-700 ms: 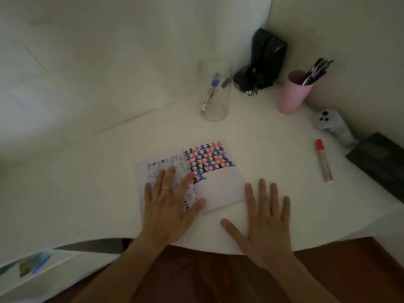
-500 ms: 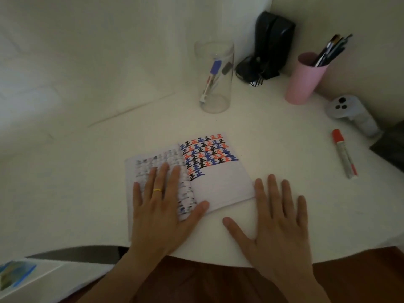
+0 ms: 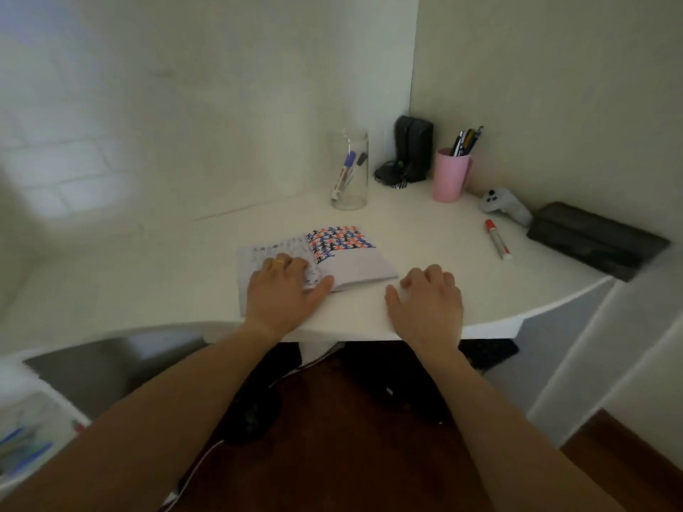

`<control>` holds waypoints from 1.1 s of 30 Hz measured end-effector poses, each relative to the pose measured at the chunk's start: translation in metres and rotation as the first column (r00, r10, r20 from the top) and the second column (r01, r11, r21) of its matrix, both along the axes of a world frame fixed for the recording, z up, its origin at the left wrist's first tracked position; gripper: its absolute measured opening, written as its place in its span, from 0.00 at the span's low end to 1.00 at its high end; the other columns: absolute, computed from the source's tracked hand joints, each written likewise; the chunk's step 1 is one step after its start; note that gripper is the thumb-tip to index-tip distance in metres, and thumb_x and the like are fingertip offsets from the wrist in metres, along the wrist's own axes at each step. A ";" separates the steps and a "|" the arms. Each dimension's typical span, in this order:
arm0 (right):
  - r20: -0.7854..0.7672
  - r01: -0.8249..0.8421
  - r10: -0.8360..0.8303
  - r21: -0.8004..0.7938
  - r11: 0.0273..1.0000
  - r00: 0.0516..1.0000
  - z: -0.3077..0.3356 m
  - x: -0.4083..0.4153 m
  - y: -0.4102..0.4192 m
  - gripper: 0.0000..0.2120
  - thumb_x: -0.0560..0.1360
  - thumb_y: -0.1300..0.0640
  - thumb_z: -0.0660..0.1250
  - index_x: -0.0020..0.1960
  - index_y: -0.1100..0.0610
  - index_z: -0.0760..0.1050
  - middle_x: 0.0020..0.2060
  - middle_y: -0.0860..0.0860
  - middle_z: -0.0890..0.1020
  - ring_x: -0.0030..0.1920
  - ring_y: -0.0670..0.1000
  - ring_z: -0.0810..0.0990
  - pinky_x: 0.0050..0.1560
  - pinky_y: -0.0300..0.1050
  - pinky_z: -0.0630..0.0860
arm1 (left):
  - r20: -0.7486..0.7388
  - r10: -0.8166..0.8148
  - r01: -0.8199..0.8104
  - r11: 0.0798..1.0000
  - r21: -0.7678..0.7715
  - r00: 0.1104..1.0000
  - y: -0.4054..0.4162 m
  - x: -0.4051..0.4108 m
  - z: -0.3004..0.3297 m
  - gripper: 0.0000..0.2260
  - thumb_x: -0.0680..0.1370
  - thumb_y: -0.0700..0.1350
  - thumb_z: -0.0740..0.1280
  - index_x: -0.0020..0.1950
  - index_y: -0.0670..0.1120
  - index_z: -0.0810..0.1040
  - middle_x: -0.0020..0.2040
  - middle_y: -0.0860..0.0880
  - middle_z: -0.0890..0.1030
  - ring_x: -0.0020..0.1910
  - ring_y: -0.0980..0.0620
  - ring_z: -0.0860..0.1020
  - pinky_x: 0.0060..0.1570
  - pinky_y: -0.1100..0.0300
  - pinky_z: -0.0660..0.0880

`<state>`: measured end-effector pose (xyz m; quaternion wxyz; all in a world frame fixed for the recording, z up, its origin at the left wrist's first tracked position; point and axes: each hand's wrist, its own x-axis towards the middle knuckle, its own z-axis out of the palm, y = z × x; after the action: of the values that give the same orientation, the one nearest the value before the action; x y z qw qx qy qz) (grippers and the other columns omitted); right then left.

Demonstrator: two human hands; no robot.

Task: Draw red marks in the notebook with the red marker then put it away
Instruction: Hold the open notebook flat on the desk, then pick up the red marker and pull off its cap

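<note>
An open notebook [image 3: 354,266] lies on the white desk [image 3: 425,230], its right page partly filled with rows of red, blue and black marks. My left hand [image 3: 284,293] rests palm down on the left page, a ring on one finger. My right hand [image 3: 428,301] lies on the desk just right of the notebook, fingers curled, holding nothing. The red marker [image 3: 498,239], capped in red, lies on the desk to the far right, well beyond my right hand.
A clear glass jar [image 3: 349,171] with a blue marker stands behind the notebook. A pink cup [image 3: 451,175] of pens, a black pouch [image 3: 412,149], a white controller [image 3: 504,206] and a dark flat case [image 3: 595,240] line the back right. The desk's curved front edge runs under my wrists.
The view has pulled back and tilted down, showing my forearms and the floor. Both hands stay in place; the fingers, spread flat before, now look curled.
</note>
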<state>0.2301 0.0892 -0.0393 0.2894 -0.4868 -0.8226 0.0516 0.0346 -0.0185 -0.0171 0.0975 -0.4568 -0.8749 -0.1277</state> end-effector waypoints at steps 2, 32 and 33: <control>-0.004 0.000 0.000 0.035 0.999 1.000 0.006 0.004 -0.006 0.13 0.75 0.50 0.66 0.46 0.60 0.81 0.44 0.57 0.79 0.46 0.60 0.77 0.47 0.53 0.73 | -0.069 -0.056 0.054 0.998 -0.034 0.996 -0.008 0.011 0.007 0.30 0.78 0.67 0.52 0.63 0.45 0.79 0.61 0.40 0.80 0.59 0.38 0.77 0.54 0.46 0.77; 0.182 0.170 -0.169 0.012 0.985 0.969 0.022 -0.001 0.139 0.13 0.78 0.66 0.60 0.58 0.63 0.81 0.56 0.63 0.85 0.54 0.64 0.83 0.54 0.52 0.77 | 0.157 -0.317 0.324 0.946 -0.026 0.935 0.002 -0.021 -0.024 0.25 0.79 0.65 0.39 0.75 0.72 0.59 0.85 0.43 0.48 0.83 0.44 0.43 0.80 0.43 0.41; 0.057 0.100 -0.100 0.011 0.995 0.993 0.023 -0.008 0.130 0.15 0.77 0.68 0.62 0.59 0.62 0.82 0.58 0.62 0.85 0.56 0.64 0.83 0.59 0.54 0.77 | 0.159 -0.308 0.319 0.947 -0.045 0.938 0.002 -0.020 -0.022 0.27 0.77 0.66 0.37 0.75 0.71 0.58 0.85 0.43 0.48 0.83 0.43 0.44 0.80 0.42 0.42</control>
<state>0.2222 0.2194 -0.0160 0.2700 -0.5274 -0.8053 0.0197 0.0146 -0.0163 -0.0393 -0.0062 -0.5826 -0.7997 -0.1450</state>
